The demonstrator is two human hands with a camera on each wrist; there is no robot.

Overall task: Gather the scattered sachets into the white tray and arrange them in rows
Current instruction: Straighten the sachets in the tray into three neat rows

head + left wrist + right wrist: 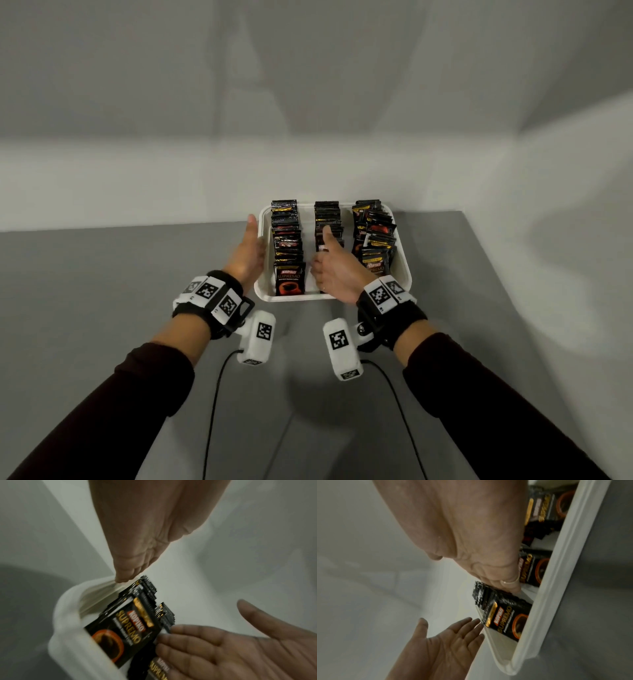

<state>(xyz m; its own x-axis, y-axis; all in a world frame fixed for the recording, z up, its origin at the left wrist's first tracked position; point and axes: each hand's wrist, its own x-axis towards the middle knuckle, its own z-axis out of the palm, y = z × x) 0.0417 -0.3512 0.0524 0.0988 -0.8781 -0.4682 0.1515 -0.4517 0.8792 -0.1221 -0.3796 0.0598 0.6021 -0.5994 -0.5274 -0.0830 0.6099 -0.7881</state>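
Sachets [288, 246] stand in three rows inside the white tray [403, 274] on the tabletop [102, 274]; none lie loose. Only the ragged right row needs straightening. Left hand [247, 253] flat against the tray's left wall, right hand [334, 270] open, fingers between rows.

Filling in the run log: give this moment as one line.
sachets: three rows in white tray | left hand: open beside tray | right hand: open at middle row

Black sachets [289, 281] — gold lettering, orange ring — in a white tray [403, 270].
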